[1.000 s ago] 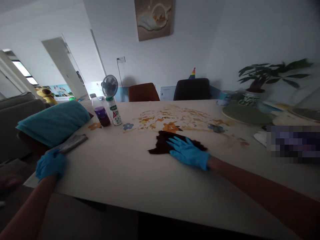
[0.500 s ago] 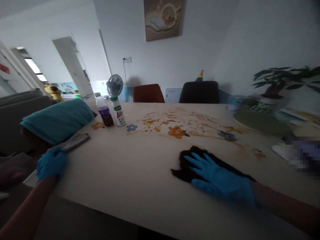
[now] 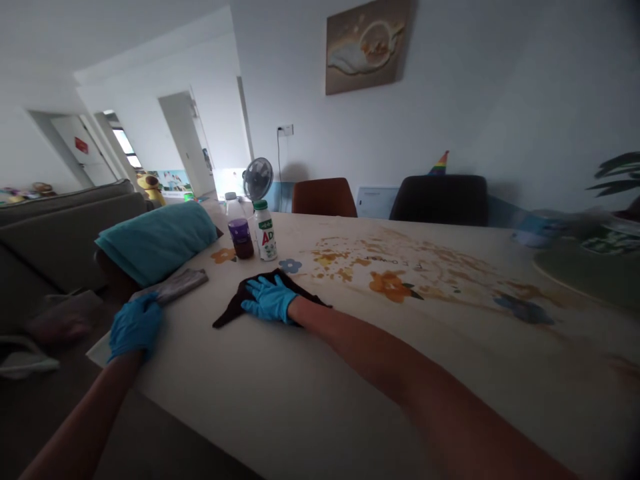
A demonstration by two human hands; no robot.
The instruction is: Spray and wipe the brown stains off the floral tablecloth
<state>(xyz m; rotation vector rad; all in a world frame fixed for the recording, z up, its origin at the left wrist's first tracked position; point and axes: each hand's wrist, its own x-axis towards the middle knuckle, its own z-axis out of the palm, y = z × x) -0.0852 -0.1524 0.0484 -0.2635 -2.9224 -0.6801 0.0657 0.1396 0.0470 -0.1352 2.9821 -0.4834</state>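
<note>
My right hand (image 3: 270, 299), in a blue glove, lies flat with fingers spread on a dark cloth (image 3: 231, 311) on the pale table (image 3: 320, 373), near the left side. My left hand (image 3: 134, 327), also gloved in blue, curls over the table's left edge beside a grey flat object (image 3: 183, 283). Behind the cloth stand a white bottle with a green cap (image 3: 265, 230) and a clear bottle of dark purple liquid (image 3: 240, 232). Flower prints and brownish stains (image 3: 390, 267) spread over the middle of the table.
A folded teal towel (image 3: 157, 240) lies at the table's left end. A small fan (image 3: 258, 179), a brown chair (image 3: 324, 197) and a black chair (image 3: 440, 199) stand behind. A plant pot and round plates blur at the right. A grey sofa (image 3: 55, 233) is on the left.
My right hand slid the dark cloth from the middle right of the table over to the left, near the bottles. The view swung right. My left hand stayed on the edge.
</note>
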